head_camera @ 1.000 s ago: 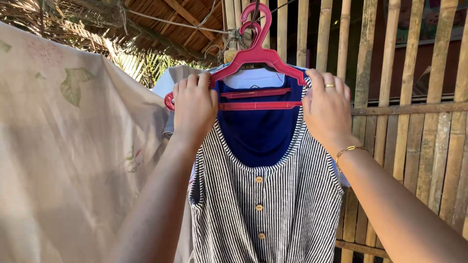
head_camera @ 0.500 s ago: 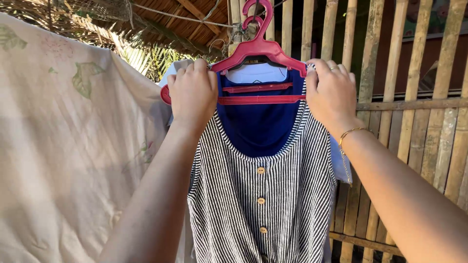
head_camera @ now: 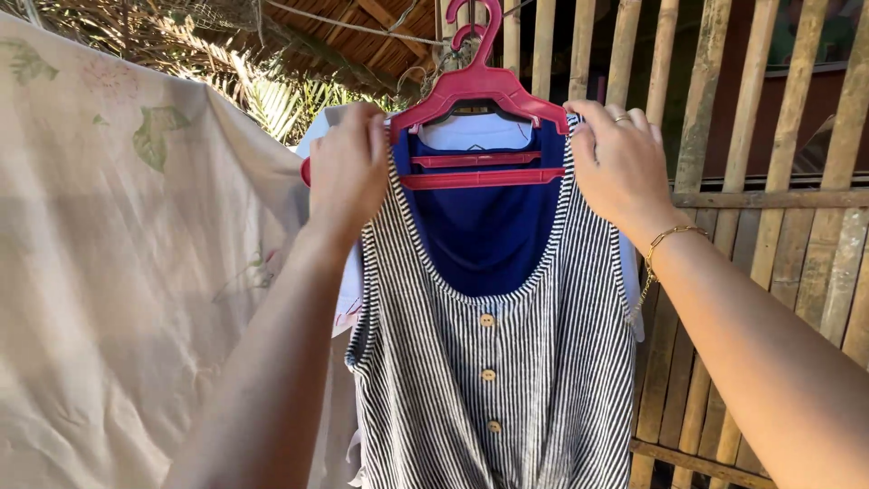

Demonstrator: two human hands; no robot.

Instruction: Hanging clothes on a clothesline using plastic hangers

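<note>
Both hands, left hand (head_camera: 347, 172) and right hand (head_camera: 618, 163), pinch the shoulder straps of the striped top (head_camera: 493, 371) on the red hanger (head_camera: 478, 91) (hooked overhead). It looks light and floppy; the straps seem the surest hold.

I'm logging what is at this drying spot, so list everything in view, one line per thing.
striped sleeveless top: one, black and white, wooden buttons, hanging at centre
hanger: one, red, carrying the top
blue garment: one, dark blue, behind the top's neckline
white garment: one, behind the blue one
sheet: one, cream with leaf print, hanging left
bamboo slat wall: one, tan, right
thatch roof: one, brown, top
bracelet: one, gold, right wrist
ring: one, gold, right hand
left hand: grip on the top's left shoulder
right hand: grip on the top's right shoulder
</note>
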